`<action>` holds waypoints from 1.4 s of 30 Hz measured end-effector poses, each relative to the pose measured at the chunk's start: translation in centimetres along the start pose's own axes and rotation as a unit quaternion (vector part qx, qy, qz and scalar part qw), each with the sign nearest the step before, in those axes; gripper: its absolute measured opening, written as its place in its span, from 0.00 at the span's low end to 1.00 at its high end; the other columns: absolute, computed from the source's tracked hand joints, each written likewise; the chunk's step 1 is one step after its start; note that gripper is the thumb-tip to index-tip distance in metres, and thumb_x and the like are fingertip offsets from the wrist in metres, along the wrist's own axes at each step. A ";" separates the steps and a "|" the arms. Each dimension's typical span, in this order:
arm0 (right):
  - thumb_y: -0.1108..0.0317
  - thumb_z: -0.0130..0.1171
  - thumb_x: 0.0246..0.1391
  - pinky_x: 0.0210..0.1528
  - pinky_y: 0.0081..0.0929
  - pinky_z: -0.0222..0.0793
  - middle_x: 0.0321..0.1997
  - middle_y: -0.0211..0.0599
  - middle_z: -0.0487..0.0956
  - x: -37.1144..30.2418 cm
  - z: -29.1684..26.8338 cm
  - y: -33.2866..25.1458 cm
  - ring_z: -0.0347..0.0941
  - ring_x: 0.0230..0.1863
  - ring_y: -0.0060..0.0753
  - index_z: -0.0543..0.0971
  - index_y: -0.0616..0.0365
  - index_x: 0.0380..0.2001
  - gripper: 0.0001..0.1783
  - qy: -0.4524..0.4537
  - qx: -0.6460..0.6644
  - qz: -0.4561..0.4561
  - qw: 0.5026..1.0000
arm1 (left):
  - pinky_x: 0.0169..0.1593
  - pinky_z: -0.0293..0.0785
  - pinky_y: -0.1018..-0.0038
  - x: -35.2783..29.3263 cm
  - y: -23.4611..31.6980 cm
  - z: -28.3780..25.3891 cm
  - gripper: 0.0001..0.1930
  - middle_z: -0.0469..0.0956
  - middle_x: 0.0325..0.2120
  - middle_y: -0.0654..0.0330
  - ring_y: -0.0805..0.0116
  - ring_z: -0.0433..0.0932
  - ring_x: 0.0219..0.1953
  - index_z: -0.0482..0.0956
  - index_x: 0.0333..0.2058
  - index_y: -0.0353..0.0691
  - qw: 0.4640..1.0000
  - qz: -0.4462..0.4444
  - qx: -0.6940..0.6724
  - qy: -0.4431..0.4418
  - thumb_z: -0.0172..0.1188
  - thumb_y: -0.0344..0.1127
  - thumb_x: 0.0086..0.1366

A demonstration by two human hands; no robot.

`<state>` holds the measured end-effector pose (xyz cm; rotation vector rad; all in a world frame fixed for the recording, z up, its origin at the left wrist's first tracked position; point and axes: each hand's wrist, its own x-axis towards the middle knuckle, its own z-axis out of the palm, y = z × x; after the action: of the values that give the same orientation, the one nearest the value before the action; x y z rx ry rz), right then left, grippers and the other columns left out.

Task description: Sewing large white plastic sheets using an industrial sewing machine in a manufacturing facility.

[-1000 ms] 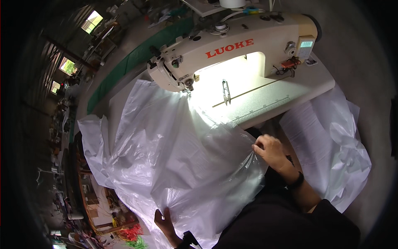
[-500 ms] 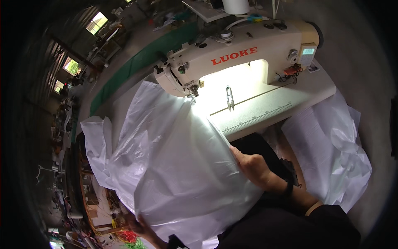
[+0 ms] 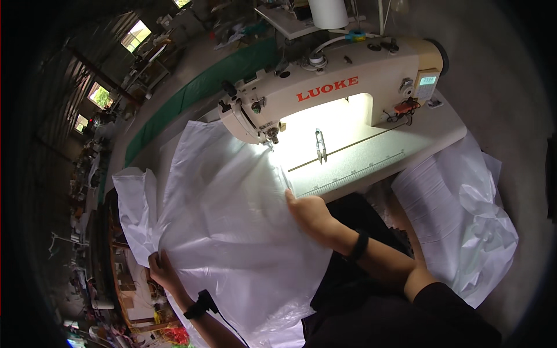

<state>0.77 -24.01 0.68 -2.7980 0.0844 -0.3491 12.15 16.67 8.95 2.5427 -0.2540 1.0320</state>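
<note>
A large white plastic-like sheet (image 3: 232, 214) drapes over the left side of the sewing machine (image 3: 325, 75), its right edge running up under the needle area (image 3: 271, 144). Close to the front edge of the machine bed, my right hand (image 3: 310, 214) is closed on that right edge, thumb side toward the needle. My left hand (image 3: 163, 272) grips the sheet's left side lower down, fingers partly hidden by the folds. A pair of thread snips (image 3: 320, 146) lies on the lit bed, apart from both hands.
More white sheeting (image 3: 452, 214) hangs in a crumpled heap right of the machine. A small control panel (image 3: 427, 84) glows at the machine's right end. A white thread cone (image 3: 329, 13) stands behind, and a green strip (image 3: 197, 95) runs along the far left.
My right hand has slid up the sheet's edge, closer to the needle. My left hand has moved upward and left along the other side, and the sheet between them has shifted and flattened.
</note>
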 end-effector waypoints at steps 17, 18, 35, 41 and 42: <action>0.66 0.63 0.56 0.36 0.28 0.75 0.31 0.45 0.81 -4.7 -2.6 1.2 0.80 0.32 0.35 0.63 0.67 0.59 0.32 -0.018 0.413 0.106 0.904 | 0.48 0.74 0.57 4.1 -6.2 11.6 0.14 0.78 0.45 0.50 0.45 0.77 0.46 0.76 0.46 0.39 0.976 0.060 0.125 -0.165 0.60 0.35 0.63; 0.66 0.64 0.56 0.38 0.26 0.75 0.32 0.43 0.81 -6.1 -3.3 1.0 0.80 0.35 0.29 0.63 0.66 0.59 0.32 -0.098 0.537 0.166 0.821 | 0.49 0.73 0.57 4.4 -6.6 10.8 0.15 0.77 0.47 0.50 0.45 0.76 0.47 0.76 0.48 0.40 0.965 0.043 0.161 -0.200 0.61 0.34 0.62; 0.57 0.54 0.64 0.38 0.30 0.73 0.32 0.46 0.81 -15.8 -2.8 3.6 0.80 0.34 0.36 0.73 0.63 0.47 0.19 -0.132 0.497 0.196 0.835 | 0.35 0.75 0.70 -17.6 26.9 1.9 0.07 0.81 0.30 0.55 0.60 0.81 0.31 0.81 0.36 0.37 0.801 -0.028 -0.427 -0.419 0.64 0.24 0.57; 0.48 0.52 0.62 0.42 0.42 0.73 0.36 0.55 0.81 -11.7 -5.1 3.0 0.79 0.39 0.55 0.68 0.59 0.58 0.30 -0.061 0.301 0.127 0.943 | 0.39 0.75 0.67 -18.8 29.5 1.2 0.05 0.80 0.30 0.53 0.56 0.80 0.32 0.80 0.36 0.36 0.728 0.068 -0.465 -0.499 0.62 0.28 0.60; 0.55 0.53 0.62 0.39 0.42 0.73 0.36 0.55 0.80 -11.7 -5.0 2.9 0.79 0.36 0.55 0.66 0.60 0.60 0.28 -0.068 0.288 0.124 0.947 | 0.39 0.75 0.67 -18.8 28.9 0.4 0.06 0.80 0.31 0.53 0.56 0.80 0.33 0.80 0.36 0.37 0.661 0.073 -0.492 -0.562 0.62 0.28 0.60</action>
<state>-11.81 -27.15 1.63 -2.1901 0.2557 -0.0941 -9.81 -9.42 3.64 1.7071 -1.0037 -0.7198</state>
